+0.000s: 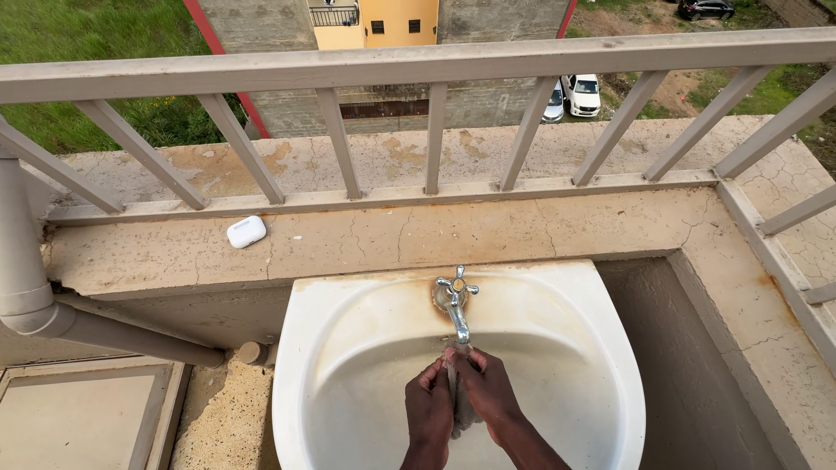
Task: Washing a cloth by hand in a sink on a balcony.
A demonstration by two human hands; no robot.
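Note:
My left hand (428,407) and my right hand (488,393) are pressed together inside a white wash basin (601,348), directly under the spout of a chrome tap (455,300). A thin stream of water runs between the palms. The fingers of both hands point up toward the spout and are closed against each other. I cannot see any object held between them.
A small white rounded case (246,231) lies on the stained concrete ledge (522,231) behind the basin. A beige metal railing (418,65) runs above the ledge. A grey drain pipe (35,305) bends along the left wall. Buildings and parked cars lie far below.

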